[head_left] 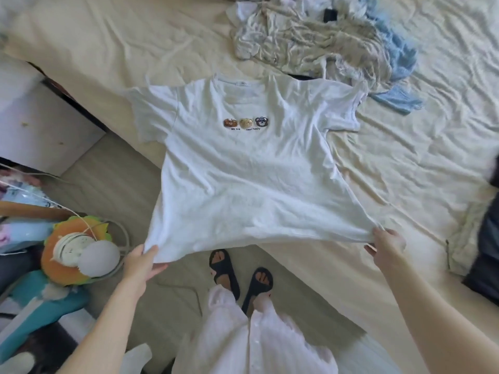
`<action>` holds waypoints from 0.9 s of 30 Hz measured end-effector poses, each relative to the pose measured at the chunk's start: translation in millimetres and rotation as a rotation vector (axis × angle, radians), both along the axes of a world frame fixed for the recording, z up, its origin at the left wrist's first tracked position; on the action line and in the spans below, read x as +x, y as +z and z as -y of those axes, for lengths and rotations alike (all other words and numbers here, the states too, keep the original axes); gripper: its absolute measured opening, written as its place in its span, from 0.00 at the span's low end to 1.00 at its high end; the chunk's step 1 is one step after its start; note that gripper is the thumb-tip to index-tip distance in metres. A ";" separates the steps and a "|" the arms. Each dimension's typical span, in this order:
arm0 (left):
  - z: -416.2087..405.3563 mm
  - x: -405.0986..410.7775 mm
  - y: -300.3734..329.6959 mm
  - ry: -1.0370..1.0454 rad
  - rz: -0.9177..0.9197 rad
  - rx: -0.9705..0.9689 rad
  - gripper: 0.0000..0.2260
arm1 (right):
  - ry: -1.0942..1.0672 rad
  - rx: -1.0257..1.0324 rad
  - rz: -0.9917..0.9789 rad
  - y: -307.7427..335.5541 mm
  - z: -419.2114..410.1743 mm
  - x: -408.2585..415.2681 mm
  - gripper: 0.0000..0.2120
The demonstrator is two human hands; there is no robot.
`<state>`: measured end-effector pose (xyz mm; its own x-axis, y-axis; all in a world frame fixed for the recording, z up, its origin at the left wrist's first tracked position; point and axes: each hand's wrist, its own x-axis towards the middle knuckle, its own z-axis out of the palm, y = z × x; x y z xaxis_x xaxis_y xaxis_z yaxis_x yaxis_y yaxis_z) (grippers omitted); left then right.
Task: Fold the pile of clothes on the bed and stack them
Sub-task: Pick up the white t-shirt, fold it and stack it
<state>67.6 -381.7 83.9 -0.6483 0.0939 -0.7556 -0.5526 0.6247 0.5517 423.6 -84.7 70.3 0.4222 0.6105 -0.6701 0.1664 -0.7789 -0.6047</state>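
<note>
- Two hands carry the load: your left hand pinches the hem corner of the white T-shirt over the floor, and your right hand pinches the other hem corner above the bed, fingers curled into the cloth.
- The shirt lies print side up, collar end on the bed just beside the pile of clothes, hem end lifted toward you.
- Its long axis runs from your body away to the collar, which points at the pile.
- Risk: the left part hangs off the bed edge; if you loosen that pinch, I judge the hem will drop to the floor.
- Risk: the far sleeve touches the pile, so pulling could drag a blue garment along.
</note>
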 end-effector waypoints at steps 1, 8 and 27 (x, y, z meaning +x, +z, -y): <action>0.3 2.6 -6.9 -0.033 0.050 -0.052 0.14 | 0.043 -0.033 0.099 -7.2 2.3 -0.3 0.05; -15.8 -16.2 -36.1 -0.227 0.165 -0.242 0.13 | 0.533 -0.075 0.426 -24.6 6.2 -66.9 0.20; -191.6 -326.4 -114.2 0.172 0.353 0.110 0.12 | 1.847 0.247 0.395 -85.4 -17.7 -494.4 0.26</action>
